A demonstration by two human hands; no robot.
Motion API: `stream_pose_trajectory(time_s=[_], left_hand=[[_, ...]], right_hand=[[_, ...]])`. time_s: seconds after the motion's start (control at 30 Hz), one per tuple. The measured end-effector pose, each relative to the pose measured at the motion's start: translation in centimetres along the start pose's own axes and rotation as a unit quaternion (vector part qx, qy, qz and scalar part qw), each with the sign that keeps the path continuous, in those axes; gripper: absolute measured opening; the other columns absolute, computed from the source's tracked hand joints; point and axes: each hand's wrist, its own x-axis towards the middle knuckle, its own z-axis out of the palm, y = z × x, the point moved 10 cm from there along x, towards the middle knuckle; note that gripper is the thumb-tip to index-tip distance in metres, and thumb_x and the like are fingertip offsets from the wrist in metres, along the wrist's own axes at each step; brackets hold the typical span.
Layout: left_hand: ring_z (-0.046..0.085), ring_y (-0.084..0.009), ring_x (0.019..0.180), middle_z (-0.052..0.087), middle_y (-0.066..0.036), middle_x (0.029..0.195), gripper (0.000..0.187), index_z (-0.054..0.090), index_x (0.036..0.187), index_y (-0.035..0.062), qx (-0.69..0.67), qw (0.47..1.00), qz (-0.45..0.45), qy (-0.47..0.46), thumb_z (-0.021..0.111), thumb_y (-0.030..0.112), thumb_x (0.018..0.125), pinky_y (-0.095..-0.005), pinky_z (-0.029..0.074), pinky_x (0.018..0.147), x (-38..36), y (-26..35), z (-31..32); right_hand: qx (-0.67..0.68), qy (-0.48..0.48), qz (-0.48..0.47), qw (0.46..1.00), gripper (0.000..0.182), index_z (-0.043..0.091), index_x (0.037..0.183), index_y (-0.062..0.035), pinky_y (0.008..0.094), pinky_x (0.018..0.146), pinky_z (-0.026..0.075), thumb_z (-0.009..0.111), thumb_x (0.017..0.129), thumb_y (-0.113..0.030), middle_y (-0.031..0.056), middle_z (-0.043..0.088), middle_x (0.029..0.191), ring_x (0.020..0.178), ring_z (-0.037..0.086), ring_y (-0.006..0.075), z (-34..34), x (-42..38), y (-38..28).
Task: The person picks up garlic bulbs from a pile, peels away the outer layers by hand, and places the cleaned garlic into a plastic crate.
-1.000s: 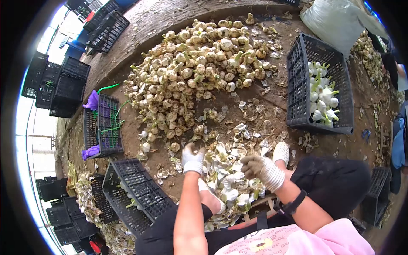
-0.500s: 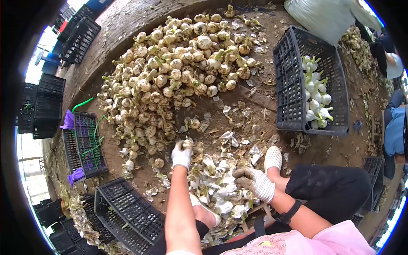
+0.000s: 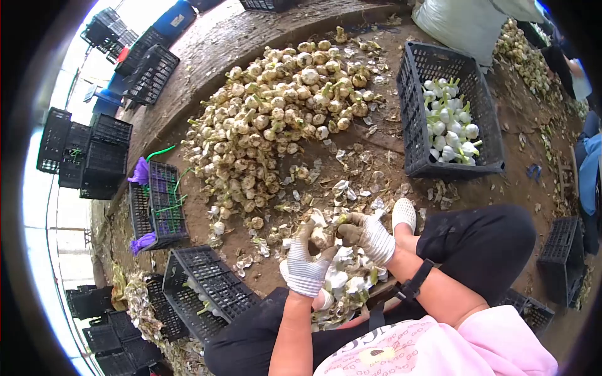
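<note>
In front of my lap, a garlic bulb [image 3: 322, 236] with dirty outer skin sits between my two hands. My left hand [image 3: 306, 264], in a white striped glove with a soiled palm, has its fingers curled around the bulb's left side. From the right, my gloved right hand [image 3: 372, 240] closes its bent fingers at the bulb's greenish stem end [image 3: 342, 219]. Below both hands lies a heap of peeled white garlic skins [image 3: 345, 276]. A large pile of unpeeled garlic bulbs [image 3: 269, 113] spreads out ahead.
A black crate [image 3: 453, 168] at the right holds several cleaned white garlic bulbs [image 3: 453, 125]. More black crates [image 3: 210, 276] stand at the left, one with purple and green ties [image 3: 166, 207]. A white sack [image 3: 458, 28] is at the back. Another person's blue sleeve [image 3: 591, 169] shows far right.
My left hand has come back from the pile's near edge with a garlic bulb. My right hand has met it, fingers now at the bulb. The view has shifted left.
</note>
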Motion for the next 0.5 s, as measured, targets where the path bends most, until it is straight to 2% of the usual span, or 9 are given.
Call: stream_pose_trajectory(time_s=[0.03,0.1,0.17,0.27,0.37,0.5], left_hand=[[0.057,-0.0222,0.089,0.053,-0.011,0.102,0.064,0.046,0.121,0.0014,0.043,0.999,0.01,0.012,0.073,0.009,0.064,-0.0325,0.048,0.075,-0.3,1.4,-1.0],[0.057,-0.0275,0.087,0.053,-0.014,0.1,0.063,0.048,0.116,0.0021,0.16,0.981,0.1,0.04,0.076,0.012,0.06,-0.0353,0.048,0.075,-1.3,4.7,-1.4],[0.056,-0.0335,0.086,0.053,-0.016,0.099,0.063,0.05,0.11,0.0033,0.22,0.961,0.158,0.058,0.08,0.016,0.056,-0.0382,0.048,0.074,-2.6,6.7,-0.2],[0.055,-0.0339,0.087,0.052,-0.016,0.099,0.061,0.051,0.109,0.0052,0.223,0.961,0.141,0.082,0.08,0.016,0.056,-0.0391,0.048,0.074,-2.9,6.5,0.0],[0.055,-0.0333,0.087,0.052,-0.015,0.1,0.058,0.052,0.107,0.0064,0.253,0.949,0.175,0.068,0.079,0.014,0.056,-0.0396,0.047,0.074,-2.8,7.1,0.1],[0.055,-0.0326,0.087,0.052,-0.014,0.1,0.056,0.052,0.106,0.0072,0.292,0.933,0.2,0.07,0.078,0.013,0.057,-0.0401,0.046,0.074,-3.1,6.7,0.2]], right_hand=[[-0.008,-0.025,-0.012,1.0,0.019,0.058,0.098,-0.0044,0.0192,0.062,0.043,0.063,0.082,-0.014,-0.0005,0.06,0.083,0.071,0.051,0.0037,0.7,-0.2,-0.2],[-0.037,-0.058,-0.03,0.997,0.024,0.058,0.098,-0.0051,0.0207,0.062,0.045,0.065,0.081,-0.02,-0.0008,0.059,0.081,0.071,0.053,0.0052,1.8,-0.9,-0.7],[0.009,-0.041,-0.019,0.999,0.025,0.058,0.098,-0.005,0.022,0.063,0.046,0.065,0.081,-0.021,-0.0006,0.059,0.082,0.072,0.055,0.0065,1.1,-0.6,1.0],[0.071,-0.037,0.013,0.997,0.027,0.058,0.099,-0.0042,0.0268,0.067,0.05,0.066,0.079,-0.02,0.0022,0.061,0.086,0.077,0.059,0.0122,0.4,-0.6,2.5],[0.145,-0.058,0.054,0.986,0.033,0.055,0.105,-0.0032,0.0316,0.072,0.052,0.067,0.079,-0.018,0.0058,0.062,0.091,0.081,0.061,0.0173,0.9,-0.6,3.3],[0.176,-0.085,0.081,0.977,0.04,0.051,0.111,-0.0023,0.0311,0.073,0.052,0.067,0.078,-0.017,0.0056,0.061,0.093,0.083,0.061,0.0171,1.8,-0.9,3.3]])
